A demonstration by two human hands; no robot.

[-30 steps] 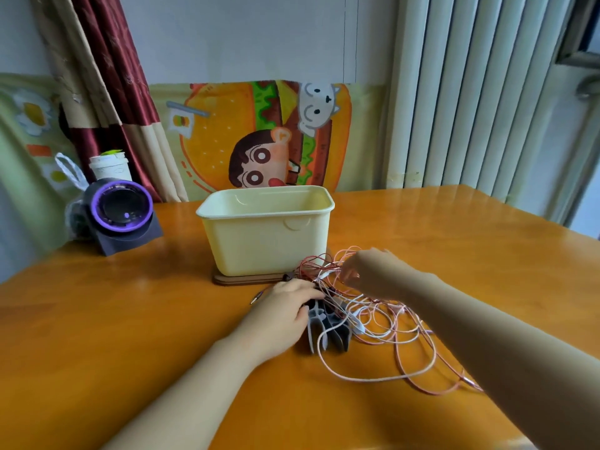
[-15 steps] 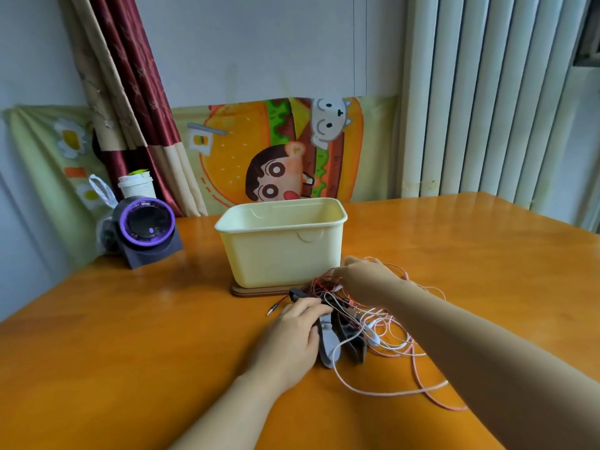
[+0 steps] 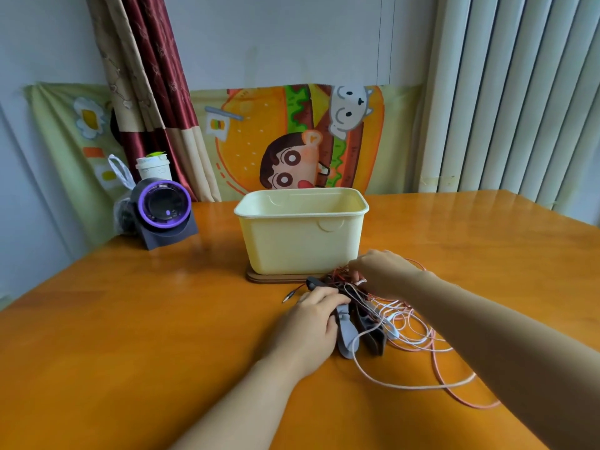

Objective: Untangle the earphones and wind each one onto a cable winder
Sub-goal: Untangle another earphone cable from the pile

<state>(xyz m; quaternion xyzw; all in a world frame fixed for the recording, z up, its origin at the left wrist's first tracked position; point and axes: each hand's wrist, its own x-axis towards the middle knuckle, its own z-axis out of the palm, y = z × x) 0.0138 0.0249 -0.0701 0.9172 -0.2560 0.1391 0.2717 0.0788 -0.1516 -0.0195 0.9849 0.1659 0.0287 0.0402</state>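
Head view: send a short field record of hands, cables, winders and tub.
left hand: rests on the cable winders, grip hidden
right hand: pinches the earphone tangle near the tub
earphone tangle: knotted, loose loops on the table
cable winders: grey, under cables, nothing wound
tub: yellow, open, on a wooden board

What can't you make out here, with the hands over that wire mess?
All in the head view:
Yellow tub: its front wall hides the bottom.
Left hand: its back covers the palm side, so any grip on the grey winders is unclear.
Right hand pinches into the wires; it covers which strand.
How many sets there are: strands too thin and overlapped.
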